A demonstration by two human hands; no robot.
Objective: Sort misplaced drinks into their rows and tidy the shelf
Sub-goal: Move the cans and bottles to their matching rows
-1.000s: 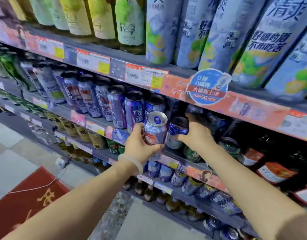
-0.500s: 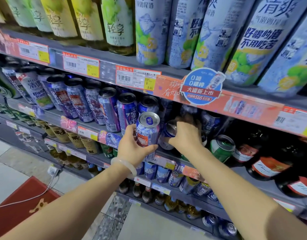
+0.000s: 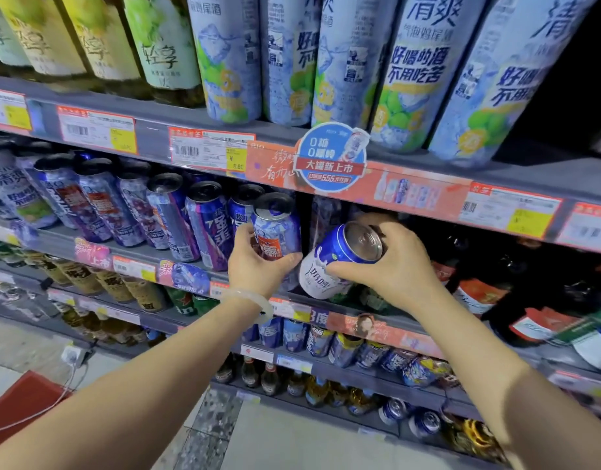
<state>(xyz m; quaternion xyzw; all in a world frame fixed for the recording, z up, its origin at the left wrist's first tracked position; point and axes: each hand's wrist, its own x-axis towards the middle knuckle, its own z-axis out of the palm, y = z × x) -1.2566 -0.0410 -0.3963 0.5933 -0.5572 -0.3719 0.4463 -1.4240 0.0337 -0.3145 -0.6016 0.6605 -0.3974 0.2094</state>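
Observation:
My left hand (image 3: 258, 266) grips a pale blue can with an orange label (image 3: 275, 228), held upright at the right end of a row of blue and purple cans (image 3: 163, 218) on the middle shelf (image 3: 139, 254). My right hand (image 3: 387, 266) holds a blue-and-white can (image 3: 329, 266), tilted with its silver top facing me, just right of the first can at the shelf front. The two cans are close together, nearly touching.
Tall pale blue cans (image 3: 407, 69) and green-labelled bottles (image 3: 163, 45) fill the top shelf. Dark bottles with red labels (image 3: 478, 293) stand to the right of my hands. Lower shelves hold small cans (image 3: 319, 337) and bottles. A red mat (image 3: 17, 401) lies on the floor at left.
My right hand has drawn the blue-and-white can out from the shelf depth and tilted it toward me. My left hand has kept its can and shifted slightly up toward the row.

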